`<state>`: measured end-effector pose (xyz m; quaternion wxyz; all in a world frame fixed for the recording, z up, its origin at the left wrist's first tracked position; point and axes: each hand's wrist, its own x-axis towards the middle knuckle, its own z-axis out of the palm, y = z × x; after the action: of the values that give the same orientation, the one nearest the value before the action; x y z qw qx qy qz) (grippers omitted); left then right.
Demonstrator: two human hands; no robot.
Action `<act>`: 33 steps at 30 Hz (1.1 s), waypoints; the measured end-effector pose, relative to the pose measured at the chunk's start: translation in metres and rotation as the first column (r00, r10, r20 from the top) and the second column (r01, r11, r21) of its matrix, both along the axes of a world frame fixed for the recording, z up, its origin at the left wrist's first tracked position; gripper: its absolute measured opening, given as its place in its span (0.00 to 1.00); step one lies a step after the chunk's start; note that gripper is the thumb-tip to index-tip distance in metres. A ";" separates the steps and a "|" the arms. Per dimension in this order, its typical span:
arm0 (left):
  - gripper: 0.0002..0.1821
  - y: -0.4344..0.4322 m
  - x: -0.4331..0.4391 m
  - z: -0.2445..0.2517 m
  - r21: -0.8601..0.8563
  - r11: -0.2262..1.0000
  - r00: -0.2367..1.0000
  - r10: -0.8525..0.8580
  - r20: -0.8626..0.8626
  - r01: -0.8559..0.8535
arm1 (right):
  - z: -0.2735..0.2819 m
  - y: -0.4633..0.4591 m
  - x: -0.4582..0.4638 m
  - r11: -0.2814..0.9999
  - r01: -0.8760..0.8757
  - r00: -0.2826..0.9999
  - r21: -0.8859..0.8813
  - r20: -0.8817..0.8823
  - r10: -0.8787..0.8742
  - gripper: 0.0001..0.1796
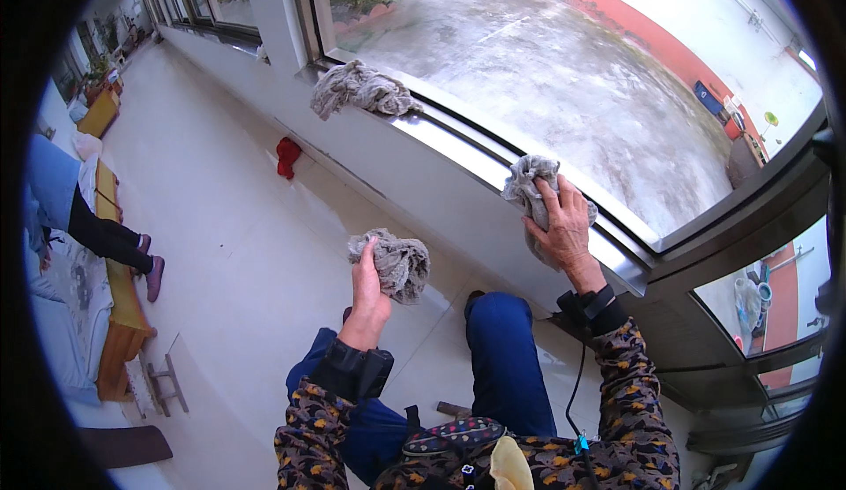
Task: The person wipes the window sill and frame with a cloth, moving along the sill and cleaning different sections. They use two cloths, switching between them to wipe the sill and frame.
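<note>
A crumpled grey cloth [400,270] is gripped in my left hand [370,286], held above the tiled floor in front of my knees. My right hand [563,225] presses a second grey cloth [533,174] onto the metal window sill [456,151], near its right-hand corner. Farther left along the same sill lies a third bunched grey cloth [363,90], partly hanging over the edge; neither hand touches it. Behind the sill stands a large window pane [529,73] with a concrete yard beyond.
A red cloth-like item [287,157] lies on the floor by the wall. At left a person [99,225] sits on a wooden bench [122,331] with pale covers. A metal-framed door [747,278] adjoins the sill at right. A black cable [576,384] hangs from my right wrist.
</note>
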<state>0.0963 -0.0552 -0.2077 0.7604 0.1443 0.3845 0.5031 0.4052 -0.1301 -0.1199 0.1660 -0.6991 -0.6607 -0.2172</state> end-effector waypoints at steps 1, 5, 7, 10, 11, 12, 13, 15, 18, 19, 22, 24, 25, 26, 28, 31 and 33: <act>0.21 0.002 -0.002 -0.001 -0.011 1.000 1.000 0.012 0.008 -0.012 | 0.001 0.007 0.000 1.000 -0.014 1.000 -0.016 0.007 0.015 0.40; 0.20 0.007 -0.014 0.003 0.034 0.999 0.998 0.036 0.050 -0.037 | -0.003 0.061 -0.020 0.997 -0.068 0.998 -0.046 0.007 0.069 0.40; 0.20 0.009 -0.018 0.007 0.009 0.999 0.997 0.050 0.063 -0.051 | -0.006 0.095 -0.036 0.995 -0.061 0.998 -0.073 0.017 0.062 0.39; 0.20 0.011 -0.017 0.013 -0.006 0.998 0.992 0.070 0.103 -0.070 | -0.007 0.136 -0.055 0.992 -0.104 0.994 -0.066 0.035 0.106 0.38; 0.20 0.012 -0.015 0.014 -0.018 0.996 0.991 0.088 0.105 -0.087 | -0.007 0.145 -0.060 0.993 -0.086 0.995 -0.080 0.052 0.090 0.38; 0.21 0.013 -0.011 0.016 -0.053 0.994 0.988 0.101 0.116 -0.095 | -0.008 0.151 -0.064 0.993 -0.096 0.993 -0.061 0.066 0.100 0.38; 0.21 0.013 -0.008 0.018 -0.056 0.994 0.987 0.097 0.131 -0.090 | -0.008 0.154 -0.066 0.993 -0.109 0.991 -0.041 0.079 0.112 0.38; 0.22 0.014 0.001 0.022 -0.021 0.995 0.980 0.101 0.169 -0.098 | -0.007 0.147 -0.064 0.990 -0.135 0.986 -0.044 0.089 0.138 0.34; 0.22 0.012 0.010 0.026 -0.067 0.995 0.979 0.086 0.183 -0.074 | -0.004 0.113 -0.049 0.981 -0.185 0.978 -0.057 0.085 0.190 0.37; 0.22 0.010 0.013 0.028 -0.069 0.995 0.977 0.083 0.197 -0.070 | -0.002 0.096 -0.043 0.981 -0.190 0.977 -0.044 0.086 0.193 0.37; 0.22 0.006 0.020 0.031 -0.042 0.998 0.966 0.059 0.251 -0.050 | 0.005 0.060 -0.025 0.984 -0.164 0.986 -0.064 0.023 0.166 0.33; 0.22 0.005 0.024 0.032 -0.061 0.998 0.969 0.042 0.242 -0.027 | 0.009 0.054 -0.023 0.988 -0.143 0.990 -0.060 -0.003 0.143 0.31; 0.22 0.006 0.027 0.032 -0.049 0.999 0.967 0.034 0.252 -0.022 | 0.011 0.057 -0.025 0.987 -0.145 0.989 -0.067 0.003 0.145 0.30; 0.22 0.008 0.029 0.033 -0.070 0.997 0.971 0.035 0.235 -0.019 | 0.012 0.063 -0.029 0.989 -0.136 0.991 -0.065 0.003 0.137 0.30; 0.22 0.012 0.035 0.033 -0.068 0.997 0.971 0.054 0.233 -0.039 | 0.014 0.081 -0.039 0.989 -0.094 0.996 -0.118 -0.008 0.094 0.27; 0.22 0.015 0.040 0.032 -0.100 0.994 0.973 0.069 0.222 -0.048 | 0.026 0.111 -0.046 0.959 -0.196 0.971 -0.203 -0.174 0.162 0.28; 0.22 0.016 0.042 0.031 -0.086 0.993 0.959 0.095 0.266 -0.075 | 0.031 0.124 -0.050 0.987 -0.131 0.983 -0.098 -0.143 0.116 0.28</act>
<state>0.1379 -0.0393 -0.1770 0.7881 0.0294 0.3020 0.5355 0.3553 -0.0065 -0.0884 0.1864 -0.6778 -0.7006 -0.1223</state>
